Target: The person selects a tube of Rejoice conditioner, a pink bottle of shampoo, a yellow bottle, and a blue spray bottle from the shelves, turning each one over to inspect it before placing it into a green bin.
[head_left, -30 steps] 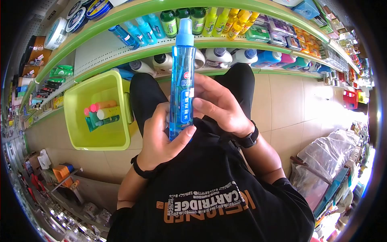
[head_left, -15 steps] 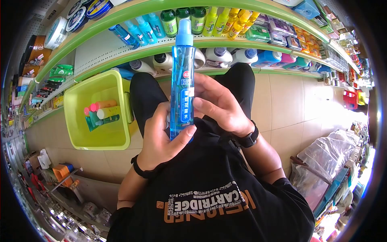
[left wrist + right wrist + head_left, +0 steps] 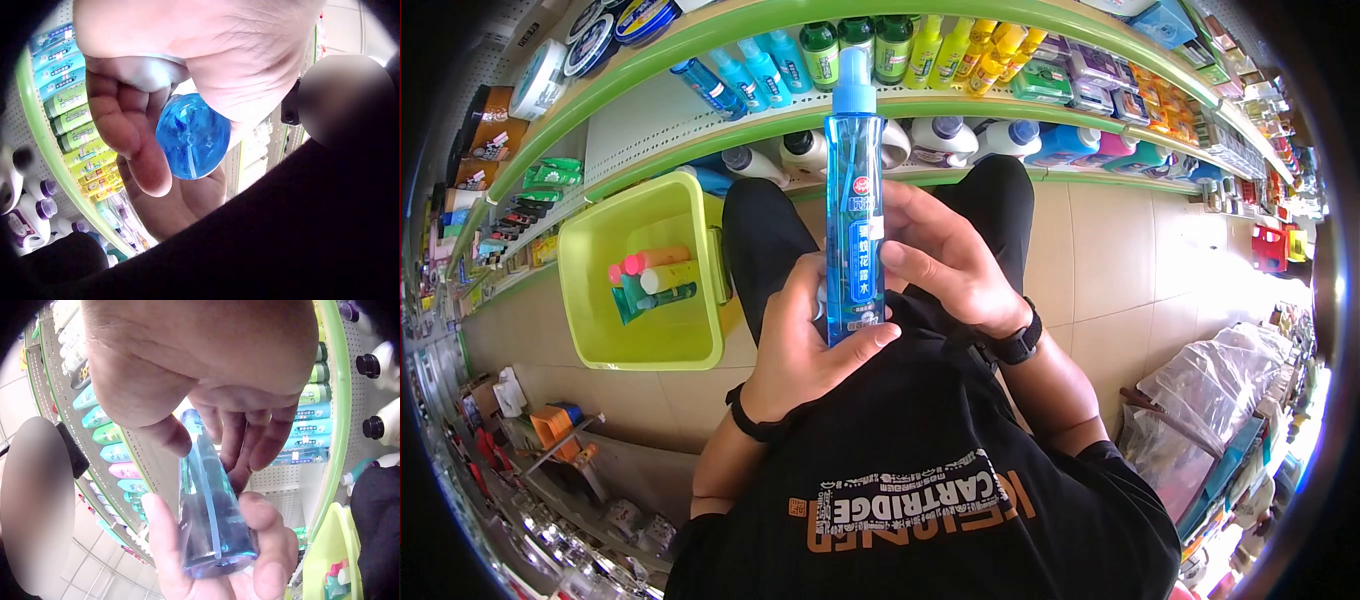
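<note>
A clear blue spray bottle with a light-blue cap (image 3: 855,215) stands upright in front of the body, its label facing the head camera. The left hand (image 3: 795,345) grips its lower part, thumb across the front. Higher up on the other side, the right hand (image 3: 950,265) has its thumb and curved fingers at the bottle's side. From the left wrist the round base of the bottle (image 3: 192,137) shows between palm and fingers. In the right wrist view the bottle (image 3: 212,506) rests in the left hand (image 3: 272,550), with the right hand (image 3: 206,381) around its upper part.
A yellow-green basket (image 3: 712,300) holding several tubes and bottles stands on the floor at the left. Green-edged shelves (image 3: 700,140) ahead carry rows of bottles and packs. Plastic sheeting (image 3: 1200,390) lies at the lower right. Both knees flank the hands.
The bottle has turned slightly and shifted a little to the right at its base, showing more of its lower label. The left thumb has moved slightly right; the right hand stays nearly still.
</note>
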Motion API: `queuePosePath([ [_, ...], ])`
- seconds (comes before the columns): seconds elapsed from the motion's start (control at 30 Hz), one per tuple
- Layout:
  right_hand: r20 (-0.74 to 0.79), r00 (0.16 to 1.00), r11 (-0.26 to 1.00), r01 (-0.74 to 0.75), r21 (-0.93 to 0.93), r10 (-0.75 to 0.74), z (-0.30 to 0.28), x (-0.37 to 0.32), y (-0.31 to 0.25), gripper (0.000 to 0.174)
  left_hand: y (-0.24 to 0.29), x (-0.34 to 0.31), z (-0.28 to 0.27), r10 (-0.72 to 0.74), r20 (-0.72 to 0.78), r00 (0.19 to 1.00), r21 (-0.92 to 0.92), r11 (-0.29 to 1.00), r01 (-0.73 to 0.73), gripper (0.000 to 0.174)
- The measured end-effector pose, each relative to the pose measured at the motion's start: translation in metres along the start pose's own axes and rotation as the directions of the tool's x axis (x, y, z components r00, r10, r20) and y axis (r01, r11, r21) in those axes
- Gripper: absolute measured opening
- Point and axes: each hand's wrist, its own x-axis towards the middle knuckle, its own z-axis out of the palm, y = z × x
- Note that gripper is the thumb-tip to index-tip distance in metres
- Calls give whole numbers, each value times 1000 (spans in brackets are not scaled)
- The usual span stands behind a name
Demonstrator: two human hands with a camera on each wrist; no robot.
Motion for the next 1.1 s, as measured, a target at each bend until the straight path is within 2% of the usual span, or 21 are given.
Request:
queuePosePath([
  [0.5, -20, 1000, 999, -2, -39, 1, -1, 0, 1, 58, 1, 2, 1, -2, -4, 1000, 25, 1000, 2, 52],
  [0.53, -20, 1000, 999, -2, -39, 1, -1, -1, 0, 58, 5, 3, 1, -48, 37, 998, -99, 994, 51, 54],
  [0.57, -41, 997, 997, -69, 25, 70, -2, -1, 0, 56, 7, 3, 1, -87, 84, 993, -220, 970, 104, 57],
  [0.6, -56, 989, 987, -133, 90, 139, -2, -1, -1, 55, 9, 3, -2, -87, 84, 993, -220, 970, 104, 57],
  [0.63, -56, 989, 987, -134, 90, 139, -1, 0, -2, 55, 11, 4, -8, -124, 232, 965, -338, 919, 200, 60],
  [0.67, 12, 992, 976, -130, 177, 129, 0, 2, -4, 54, 11, 5, -11, -138, 379, 915, -434, 847, 307, 64],
  [0.7, 80, 990, 956, -131, 262, 113, 2, 4, -6, 53, 9, 6, -11, -137, 378, 916, -434, 847, 306, 64],
  [0.73, 15, 994, 951, -110, 288, 111, 9, 4, -9, 48, 5, 7, -9, -132, 357, 925, -420, 861, 285, 69],
  [0.77, 16, 994, 951, -110, 288, 110, 7, 3, -7, 48, 3, 7, -7, -127, 337, 933, -406, 874, 265, 74],
  [0.8, -16, 999, 988, -37, 150, 40, 4, 2, -4, 46, 5, 11, -5, -147, 268, 952, -386, 889, 246, 68],
  [0.83, -39, 999, 999, 36, 6, -35, 2, 2, -3, 44, 2, 10, -4, -147, 269, 952, -386, 889, 246, 68],
  [0.9, -92, 996, 1000, -18, -10, 17, 2, 2, -1, 43, -7, 9, -2, -151, 80, 985, -190, 968, 164, 47],
  [0.97, -147, 989, 983, -39, -181, 13, 3, 2, 5, 45, -5, 9, -4, -141, 91, 986, -149, 977, 154, 43],
  [1.03, -140, 990, 991, -15, -129, -3, 6, 1, 7, 49, -5, 7, -6, -160, 208, 965, -403, 885, 233, 47],
  [1.1, -100, 994, 998, 29, -49, -33, 10, 2, 6, 52, -2, 6, -8, -167, 228, 959, -407, 879, 249, 50],
])
